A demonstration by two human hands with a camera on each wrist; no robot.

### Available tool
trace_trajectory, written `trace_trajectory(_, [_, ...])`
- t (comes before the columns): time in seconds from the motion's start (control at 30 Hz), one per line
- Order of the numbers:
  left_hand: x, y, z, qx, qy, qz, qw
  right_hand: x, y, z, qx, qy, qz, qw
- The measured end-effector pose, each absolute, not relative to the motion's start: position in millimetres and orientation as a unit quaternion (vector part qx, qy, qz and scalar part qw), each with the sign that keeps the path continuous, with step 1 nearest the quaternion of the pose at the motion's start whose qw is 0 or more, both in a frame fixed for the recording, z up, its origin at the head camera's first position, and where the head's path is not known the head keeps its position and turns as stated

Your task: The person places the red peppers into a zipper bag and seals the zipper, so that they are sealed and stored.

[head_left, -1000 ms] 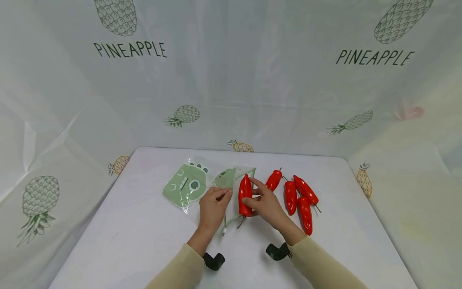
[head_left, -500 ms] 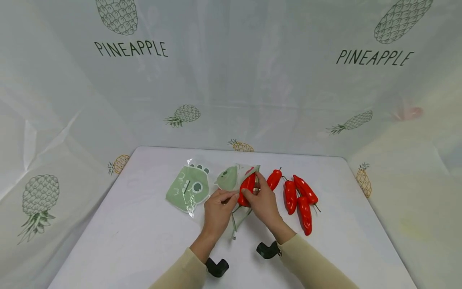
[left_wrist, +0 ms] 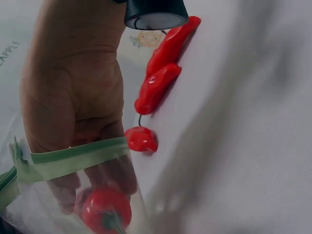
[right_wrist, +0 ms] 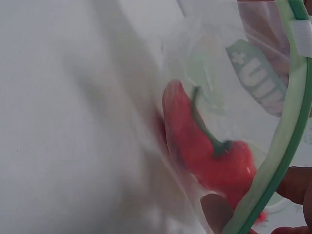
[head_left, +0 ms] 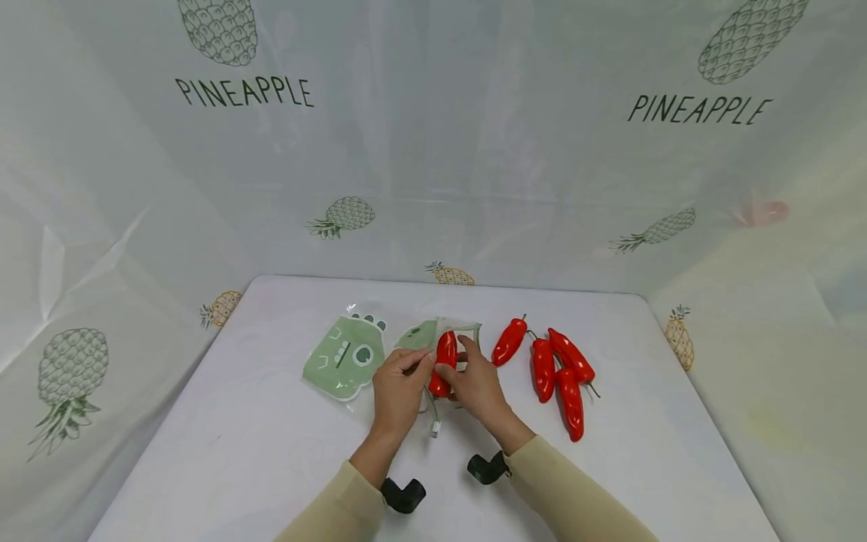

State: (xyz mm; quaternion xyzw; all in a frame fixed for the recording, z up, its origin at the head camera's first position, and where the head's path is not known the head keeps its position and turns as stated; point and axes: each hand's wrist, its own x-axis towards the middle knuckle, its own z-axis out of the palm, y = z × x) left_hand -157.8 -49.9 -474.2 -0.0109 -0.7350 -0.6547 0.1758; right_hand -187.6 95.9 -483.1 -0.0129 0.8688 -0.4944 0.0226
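Note:
A clear zip bag (head_left: pixel 342 360) with green cartoon prints and a green zip strip lies across the middle of the table, its mouth toward the right. My left hand (head_left: pixel 396 388) pinches the bag's edge at the mouth. In my right hand (head_left: pixel 477 380), between thumb and fingers, is a red chili pepper (head_left: pixel 443 361) at the bag's mouth, stem end toward me. Through the plastic in the left wrist view, the fingers show around the pepper (left_wrist: pixel 105 209), behind the zip strip (left_wrist: pixel 73 158). A white slider (right_wrist: pixel 302 36) sits on the strip in the right wrist view.
Several more red chili peppers (head_left: pixel 543 369) lie to the right of my right hand on the white table (head_left: pixel 223 452). A black camera (head_left: pixel 403 497) is worn at my left wrist, another (head_left: pixel 488 468) at my right. A pineapple-print sheet (head_left: pixel 474 150) hangs behind the table.
My right hand has moved left with the chili pepper, nearer my left hand. The zip slider end has shifted right of where it was a second ago. My left hand keeps its pinch.

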Motion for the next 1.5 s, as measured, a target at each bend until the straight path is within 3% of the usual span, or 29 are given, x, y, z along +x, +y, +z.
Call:
trace_trajectory(0.17, [-161.8,-52.1,-477.3,0.005,-0.733,-0.655,0.184,-188.6,93.6,-485.6,-0.003,0.852,-0.520,0.050])
trace_trajectory(0.47, [-167.8,-55.3,-481.8,0.023,-0.743,-0.645,0.179,-184.5,101.0,-484.0,-0.035,0.850,-0.524,0.052])
trace_trajectory(0.9, [-172.8,-60.2,-487.6,0.037,-0.763,-0.620,0.178,-181.0,143.8,-473.7,-0.041,0.891,-0.452,0.000])
trace_trajectory(1.3, [-172.2,-63.4,-492.0,0.049,-0.766,-0.622,0.153,-187.9,220.2,-472.9,-0.037,0.948,-0.305,-0.084])
trace_trajectory(1.5, [-172.0,-65.1,-492.6,0.048,-0.763,-0.626,0.154,-194.5,256.5,-471.9,-0.026,0.961,-0.262,-0.090])
